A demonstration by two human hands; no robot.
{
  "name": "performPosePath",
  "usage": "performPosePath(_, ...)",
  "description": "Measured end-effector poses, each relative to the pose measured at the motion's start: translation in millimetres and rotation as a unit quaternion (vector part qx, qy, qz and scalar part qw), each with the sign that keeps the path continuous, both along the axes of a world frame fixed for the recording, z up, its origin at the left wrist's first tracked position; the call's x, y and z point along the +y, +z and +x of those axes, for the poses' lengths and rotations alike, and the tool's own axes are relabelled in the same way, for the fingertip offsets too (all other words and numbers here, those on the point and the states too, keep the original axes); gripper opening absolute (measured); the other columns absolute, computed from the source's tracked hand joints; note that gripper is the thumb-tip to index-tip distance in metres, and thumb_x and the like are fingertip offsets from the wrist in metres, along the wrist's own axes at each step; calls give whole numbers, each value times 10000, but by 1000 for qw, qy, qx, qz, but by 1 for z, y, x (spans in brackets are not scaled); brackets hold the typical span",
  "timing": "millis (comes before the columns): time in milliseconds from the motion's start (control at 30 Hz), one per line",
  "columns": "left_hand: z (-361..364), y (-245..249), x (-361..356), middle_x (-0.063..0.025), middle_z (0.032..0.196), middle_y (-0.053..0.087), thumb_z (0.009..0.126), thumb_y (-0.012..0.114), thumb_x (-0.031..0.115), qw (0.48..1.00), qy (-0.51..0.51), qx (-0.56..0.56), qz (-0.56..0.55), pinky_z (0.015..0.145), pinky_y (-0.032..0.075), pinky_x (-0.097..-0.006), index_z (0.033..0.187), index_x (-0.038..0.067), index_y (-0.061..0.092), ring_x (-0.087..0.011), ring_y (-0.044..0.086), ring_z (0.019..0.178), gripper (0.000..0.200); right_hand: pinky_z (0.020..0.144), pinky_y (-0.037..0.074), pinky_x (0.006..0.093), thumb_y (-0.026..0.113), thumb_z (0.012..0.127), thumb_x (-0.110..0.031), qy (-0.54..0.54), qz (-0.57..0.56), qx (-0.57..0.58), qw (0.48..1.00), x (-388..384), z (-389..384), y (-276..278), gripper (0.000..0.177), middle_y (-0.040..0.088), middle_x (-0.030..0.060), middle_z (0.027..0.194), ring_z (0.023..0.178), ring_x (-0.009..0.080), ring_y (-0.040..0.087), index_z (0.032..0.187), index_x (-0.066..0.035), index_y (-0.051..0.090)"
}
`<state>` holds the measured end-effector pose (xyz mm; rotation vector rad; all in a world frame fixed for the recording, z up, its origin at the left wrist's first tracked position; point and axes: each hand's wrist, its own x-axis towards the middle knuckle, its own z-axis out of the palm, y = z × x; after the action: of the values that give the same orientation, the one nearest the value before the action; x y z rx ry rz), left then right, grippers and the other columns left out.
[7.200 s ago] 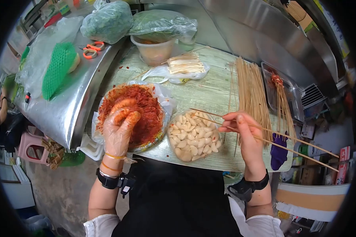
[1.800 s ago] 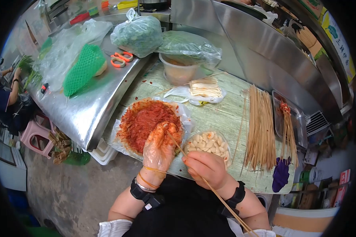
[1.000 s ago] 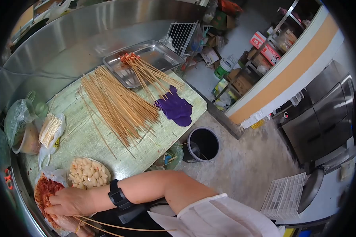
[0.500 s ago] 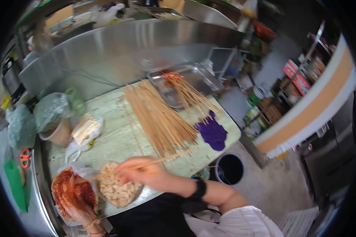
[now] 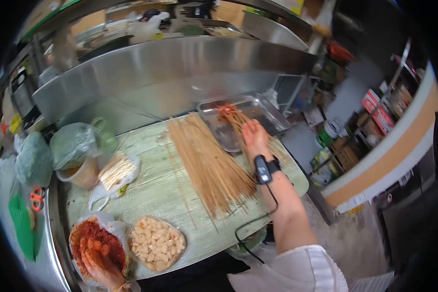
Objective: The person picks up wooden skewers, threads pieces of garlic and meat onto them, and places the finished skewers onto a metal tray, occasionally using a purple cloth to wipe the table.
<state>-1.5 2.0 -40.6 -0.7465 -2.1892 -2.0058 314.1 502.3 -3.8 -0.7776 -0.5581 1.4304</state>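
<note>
My right hand reaches across the table to the metal tray and lies over the loaded, red-tipped skewers in it; its grip is hidden from me. A black wrist device with a dangling cable sits on that arm. My left hand, in a clear glove smeared red, rests with fingers apart in the bowl of red chili paste at the near left. Beside it stands a bowl of white pieces. A heap of bare bamboo skewers lies mid-table.
A bag of enoki mushrooms, a plastic tub and bagged greens stand at the left. Orange scissors and green netting lie on the steel counter. A steel backsplash rises behind the table; boxes crowd the floor at right.
My right hand, which held skewers over the white pieces, has swung out to the tray. The view has turned right. My left hand stays in the red paste.
</note>
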Motion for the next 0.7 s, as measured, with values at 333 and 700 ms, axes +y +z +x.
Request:
performPosePath(333, -5, 4, 35, -168, 1323, 470, 926, 472, 231, 997, 9, -24, -68, 978, 393, -358, 1287, 2, 468, -284, 454, 1203, 429, 574, 516, 313, 596, 800, -81, 297, 87, -418, 854, -103, -66, 15, 127, 675, 132, 829, 694, 183, 642, 877, -6, 664)
performPosePath(700, -21, -6, 9, -161, 1324, 472, 929, 455, 270, 989, 22, 29, -140, 971, 401, -361, 1301, 2, 452, -283, 463, 1197, 458, 743, 517, 419, 594, 759, -111, 170, 138, -755, 619, -99, -106, -18, 180, 664, 195, 916, 874, 355, 645, 880, -21, 692)
